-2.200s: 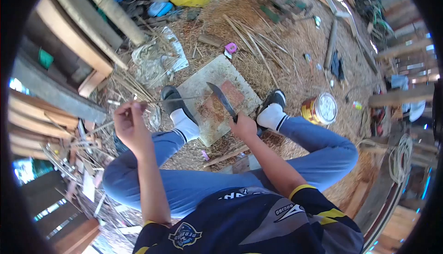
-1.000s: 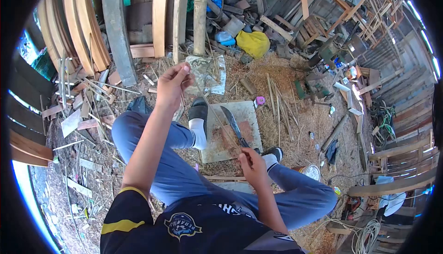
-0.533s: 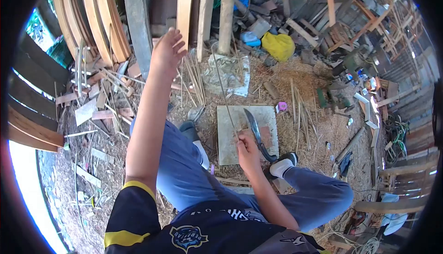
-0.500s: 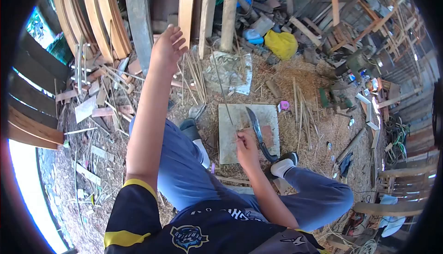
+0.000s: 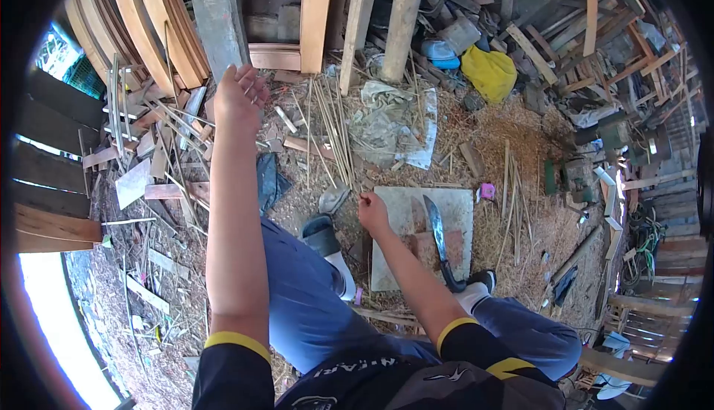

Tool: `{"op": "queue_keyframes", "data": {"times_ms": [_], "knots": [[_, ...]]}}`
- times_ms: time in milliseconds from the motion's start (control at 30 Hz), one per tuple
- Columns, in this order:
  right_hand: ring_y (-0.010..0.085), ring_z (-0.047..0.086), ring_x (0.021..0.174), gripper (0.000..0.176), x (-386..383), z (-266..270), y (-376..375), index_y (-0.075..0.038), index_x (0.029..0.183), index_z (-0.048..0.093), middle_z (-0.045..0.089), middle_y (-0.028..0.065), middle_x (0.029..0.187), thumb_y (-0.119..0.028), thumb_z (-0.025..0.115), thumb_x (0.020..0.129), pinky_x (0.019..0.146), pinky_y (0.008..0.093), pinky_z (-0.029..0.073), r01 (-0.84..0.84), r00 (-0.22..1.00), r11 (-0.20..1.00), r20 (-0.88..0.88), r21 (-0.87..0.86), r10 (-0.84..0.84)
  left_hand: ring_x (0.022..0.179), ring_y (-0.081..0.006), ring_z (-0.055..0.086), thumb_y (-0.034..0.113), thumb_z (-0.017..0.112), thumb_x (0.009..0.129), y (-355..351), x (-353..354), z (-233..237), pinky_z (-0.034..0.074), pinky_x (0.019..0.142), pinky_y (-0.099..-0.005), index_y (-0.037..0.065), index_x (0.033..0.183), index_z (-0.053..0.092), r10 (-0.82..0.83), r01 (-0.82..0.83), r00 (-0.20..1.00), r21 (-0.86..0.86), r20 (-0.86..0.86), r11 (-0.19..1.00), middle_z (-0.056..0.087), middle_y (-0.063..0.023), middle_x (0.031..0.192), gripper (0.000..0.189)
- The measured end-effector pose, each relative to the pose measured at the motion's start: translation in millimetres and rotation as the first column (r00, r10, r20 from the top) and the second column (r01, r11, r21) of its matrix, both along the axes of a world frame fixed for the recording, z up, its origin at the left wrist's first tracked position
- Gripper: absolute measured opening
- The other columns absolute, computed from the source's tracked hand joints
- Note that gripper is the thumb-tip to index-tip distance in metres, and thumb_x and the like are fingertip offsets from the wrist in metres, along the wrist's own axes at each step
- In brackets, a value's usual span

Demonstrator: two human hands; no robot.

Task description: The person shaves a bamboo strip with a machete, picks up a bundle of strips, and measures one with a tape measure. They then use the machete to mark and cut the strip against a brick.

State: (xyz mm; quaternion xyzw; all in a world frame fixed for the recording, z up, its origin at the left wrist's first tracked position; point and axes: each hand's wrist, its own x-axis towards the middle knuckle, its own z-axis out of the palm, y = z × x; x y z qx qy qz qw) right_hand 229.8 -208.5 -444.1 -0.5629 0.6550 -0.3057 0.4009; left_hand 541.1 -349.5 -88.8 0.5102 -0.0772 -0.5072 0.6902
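My left hand [image 5: 239,97] is stretched far forward with its fingers loosely apart, holding nothing that I can see, in front of a grey plank [image 5: 216,15]. Close to the left edge of a pale square board [image 5: 387,261], my right hand [image 5: 374,214] is closed in a pinch. What its fingertips hold, if anything, is too small to make out. On the board lies a machete [image 5: 439,235] with a dark handle, blade pointing away from me. Thin wooden strips [image 5: 335,135] lie on the ground just beyond my right hand.
A crumpled plastic sheet [image 5: 383,123] lies beyond the board, and a pink tape measure [image 5: 486,191] sits at its right. Curved timber planks [image 5: 152,30] lean at the back left. A yellow bag [image 5: 488,74] and scrap wood stand behind. More strips [image 5: 513,202] lie to the right.
My right hand has moved left, off the middle of the board; the thin stick seen rising from it is no longer distinct. My left hand has shifted left and slightly nearer. The view has shifted.
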Motion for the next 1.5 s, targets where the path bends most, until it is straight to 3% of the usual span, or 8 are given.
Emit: {"op": "queue_keyframes", "data": {"times_ms": [233,367,567,1033,1167,1267,1367,1500], "knots": [[0.0401,0.071,0.09,0.015,40.5,7.4,-83.2,-0.008,0.102,0.074,0.074,0.0199,0.093,-0.019,0.067,0.093,0.078,0.0482,0.055,-0.033,0.99,0.999,-0.134,-0.012,0.031,0.108,-0.0272,0.059,0.037,0.046,0.109,-38.7,2.0,-21.0,0.047,0.098,-0.0444,0.005,0.125,0.057,0.057,-0.054,0.986,0.02,-0.154,0.998,0.063,-0.0094,0.12,0.037],[0.0374,0.072,0.095,0.017,60.6,22.7,-97.4,-0.01,0.106,0.074,0.075,0.0168,0.1,-0.019,0.066,0.093,0.083,0.0466,0.055,0.043,0.967,0.991,-0.254,0.13,-0.009,0.105,-0.0276,0.059,0.035,0.047,0.109,-46.9,-4.8,-22.3,0.048,0.093,-0.0447,0.006,0.121,0.057,0.05,-0.046,0.99,0.03,-0.131,0.998,0.063,-0.0095,0.119,0.033],[0.0268,0.071,0.079,0.02,62.7,-19.8,-85.5,-0.006,0.106,0.074,0.074,0.0138,0.087,-0.022,0.072,0.094,0.072,0.038,0.055,0.043,0.994,0.994,-0.1,-0.097,-0.053,0.101,-0.0261,0.061,0.032,0.048,0.108,-49.3,-8.5,-30.4,0.049,0.09,-0.0444,0.006,0.114,0.058,0.027,-0.022,0.993,0.039,-0.117,0.999,0.064,-0.009,0.115,0.028],[0.0263,0.074,0.081,0.019,63.0,-21.5,-80.3,-0.001,0.108,0.071,0.075,0.0154,0.089,-0.011,0.07,0.092,0.075,0.0366,0.057,0.134,0.987,0.989,-0.074,-0.069,-0.139,0.096,-0.0265,0.062,0.029,0.048,0.108,-61.9,-10.2,-40.4,0.051,0.084,-0.0418,0.004,0.114,0.056,-0.101,0.104,0.987,0.017,-0.125,0.994,0.065,-0.0096,0.115,0.027],[0.0291,0.074,0.096,0.026,52.1,16.3,-53.1,0.0,0.116,0.068,0.073,0.018,0.103,-0.001,0.064,0.091,0.084,0.0368,0.058,0.154,0.988,0.985,-0.012,-0.075,-0.155,0.099,-0.028,0.062,0.029,0.047,0.109,-67.9,-9.8,-41.3,0.05,0.085,-0.043,0.003,0.124,0.051,-0.176,0.177,0.975,-0.001,-0.133,0.984,0.062,-0.0122,0.123,0.03],[0.029,0.073,0.099,0.028,31.0,-23.2,-10.5,0.0,0.118,0.067,0.072,0.0179,0.109,0.002,0.062,0.091,0.086,0.0368,0.058,0.133,0.986,0.977,-0.08,-0.167,-0.148,0.101,-0.0293,0.061,0.029,0.046,0.109,-69.5,-17.4,-36.7,0.05,0.086,-0.0428,0.002,0.128,0.048,-0.187,0.188,0.976,-0.003,-0.116,0.982,0.06,-0.0145,0.127,0.033],[0.0264,0.073,0.097,0.028,-3.5,-2.2,39.3,-0.002,0.118,0.068,0.073,0.016,0.106,0.004,0.062,0.091,0.086,0.035,0.058,0.077,0.997,0.995,-0.004,-0.068,-0.077,0.105,-0.0309,0.061,0.027,0.045,0.11,-68.8,-25.9,-31.4,0.05,0.089,-0.042,0.001,0.13,0.049,-0.209,0.211,0.973,0.011,-0.097,0.978,0.06,-0.0154,0.128,0.033],[0.0296,0.071,0.09,0.021,-82.0,29.4,68.5,-0.004,0.112,0.069,0.073,0.0159,0.099,-0.002,0.062,0.093,0.079,0.0377,0.056,0.193,0.979,0.981,-0.064,-0.021,-0.194,0.107,-0.0305,0.06,0.028,0.046,0.11,-67.1,-27.1,-29.1,0.05,0.091,-0.0433,0.001,0.128,0.052,-0.278,0.279,0.959,0.013,-0.061,0.96,0.061,-0.0151,0.128,0.033]]}}
